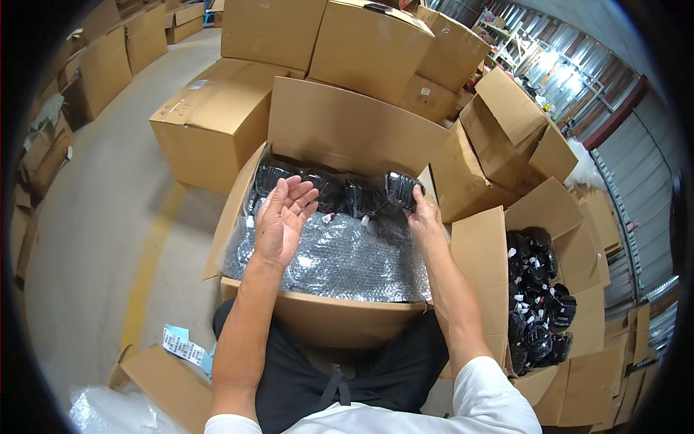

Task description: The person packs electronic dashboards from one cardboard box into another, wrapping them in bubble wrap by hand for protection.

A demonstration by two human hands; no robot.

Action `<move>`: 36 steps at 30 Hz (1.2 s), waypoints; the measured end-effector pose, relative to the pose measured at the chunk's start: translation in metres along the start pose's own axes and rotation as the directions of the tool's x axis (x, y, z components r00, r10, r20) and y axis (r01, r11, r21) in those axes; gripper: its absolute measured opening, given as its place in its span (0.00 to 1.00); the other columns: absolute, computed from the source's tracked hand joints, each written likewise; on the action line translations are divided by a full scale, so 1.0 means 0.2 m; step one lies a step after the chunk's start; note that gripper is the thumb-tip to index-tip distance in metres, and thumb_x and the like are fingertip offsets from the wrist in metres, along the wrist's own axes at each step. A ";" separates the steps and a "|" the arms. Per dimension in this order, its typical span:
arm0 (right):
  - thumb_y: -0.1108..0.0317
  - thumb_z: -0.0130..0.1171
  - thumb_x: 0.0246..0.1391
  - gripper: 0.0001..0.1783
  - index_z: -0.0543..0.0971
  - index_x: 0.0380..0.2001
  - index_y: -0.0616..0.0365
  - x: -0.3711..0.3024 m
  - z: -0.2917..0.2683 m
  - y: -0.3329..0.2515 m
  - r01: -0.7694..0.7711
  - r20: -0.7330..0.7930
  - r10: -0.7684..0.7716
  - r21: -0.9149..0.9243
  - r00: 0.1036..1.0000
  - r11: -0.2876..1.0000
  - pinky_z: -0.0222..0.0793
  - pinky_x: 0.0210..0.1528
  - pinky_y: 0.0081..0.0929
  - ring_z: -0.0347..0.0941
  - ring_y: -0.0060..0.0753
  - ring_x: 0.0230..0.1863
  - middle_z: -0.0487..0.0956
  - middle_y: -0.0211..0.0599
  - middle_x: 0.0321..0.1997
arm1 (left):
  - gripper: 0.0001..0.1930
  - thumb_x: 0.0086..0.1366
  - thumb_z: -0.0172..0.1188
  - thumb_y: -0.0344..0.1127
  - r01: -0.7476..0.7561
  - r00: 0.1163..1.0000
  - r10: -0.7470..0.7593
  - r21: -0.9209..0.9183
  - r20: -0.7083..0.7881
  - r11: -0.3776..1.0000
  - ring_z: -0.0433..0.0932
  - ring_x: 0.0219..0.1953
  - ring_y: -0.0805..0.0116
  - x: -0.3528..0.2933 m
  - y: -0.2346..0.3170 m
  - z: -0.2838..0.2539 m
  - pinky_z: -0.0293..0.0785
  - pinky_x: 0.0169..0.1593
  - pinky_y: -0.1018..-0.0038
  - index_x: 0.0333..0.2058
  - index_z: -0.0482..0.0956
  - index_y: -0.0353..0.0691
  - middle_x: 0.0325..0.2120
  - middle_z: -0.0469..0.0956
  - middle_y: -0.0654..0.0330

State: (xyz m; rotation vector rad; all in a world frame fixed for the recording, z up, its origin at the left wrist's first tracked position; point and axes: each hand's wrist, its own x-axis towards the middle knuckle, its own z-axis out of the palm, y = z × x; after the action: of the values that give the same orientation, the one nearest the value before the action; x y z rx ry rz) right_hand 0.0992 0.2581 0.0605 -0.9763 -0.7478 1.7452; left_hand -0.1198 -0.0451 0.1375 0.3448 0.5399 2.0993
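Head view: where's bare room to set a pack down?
Floor at left, along the yellow line, left of the open carton; also the carton's bubble wrap, between the row of black packs and the near wall. Crowded: the carton's far side, lined with those packs, and the right carton, heaped with similar ones.

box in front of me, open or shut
Open: the box shows bubble wrap and black packages inside, with its far flap raised.

Glossy black plastic-wrapped bundle (401, 189) in the right hand (426, 211)

A white short-sleeved top (488, 398) is worn with black drawstring trousers (394, 362).
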 end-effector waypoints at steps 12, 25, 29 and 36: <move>0.58 0.60 0.59 0.18 0.76 0.44 0.61 -0.12 -0.08 0.12 0.274 0.407 -0.431 -0.901 0.805 -0.337 0.71 0.52 0.50 0.73 0.59 0.53 0.76 0.54 0.53 | 0.20 0.74 0.53 0.47 -0.044 0.999 0.049 0.184 -0.020 0.982 0.79 0.49 0.64 0.01 -0.04 0.04 0.75 0.53 0.67 0.53 0.73 0.36 0.46 0.80 0.54; 0.63 0.66 0.50 0.30 0.73 0.57 0.61 -0.23 0.22 0.30 0.691 0.776 -0.106 -0.607 0.622 -0.392 0.64 0.65 0.44 0.67 0.54 0.63 0.72 0.52 0.61 | 0.20 0.75 0.50 0.46 0.011 1.000 -0.009 0.269 -0.010 0.963 0.78 0.50 0.65 0.01 -0.05 0.05 0.73 0.54 0.67 0.55 0.75 0.38 0.47 0.81 0.56; 0.60 0.65 0.52 0.33 0.70 0.59 0.66 -0.28 0.21 0.19 0.667 0.683 0.012 -0.710 0.731 -0.224 0.59 0.68 0.48 0.63 0.57 0.66 0.66 0.60 0.66 | 0.20 0.75 0.50 0.46 0.007 0.999 -0.017 0.259 0.036 0.966 0.79 0.49 0.66 0.04 -0.07 0.00 0.75 0.53 0.70 0.55 0.74 0.38 0.47 0.80 0.57; 0.58 0.65 0.55 0.35 0.69 0.61 0.67 -0.62 0.05 -0.43 0.739 0.749 -0.352 -0.645 0.562 -0.193 0.58 0.70 0.46 0.64 0.58 0.67 0.68 0.59 0.65 | 0.20 0.75 0.51 0.46 0.074 0.997 -0.068 0.335 -0.030 0.939 0.79 0.48 0.69 0.06 -0.17 -0.01 0.76 0.51 0.73 0.56 0.74 0.38 0.47 0.80 0.59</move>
State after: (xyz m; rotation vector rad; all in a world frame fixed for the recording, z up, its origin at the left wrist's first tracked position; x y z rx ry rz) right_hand 0.1558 0.1710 0.1699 -0.8097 -2.3558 0.2505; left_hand -0.1032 -0.0195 0.1188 0.4935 0.9132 1.9397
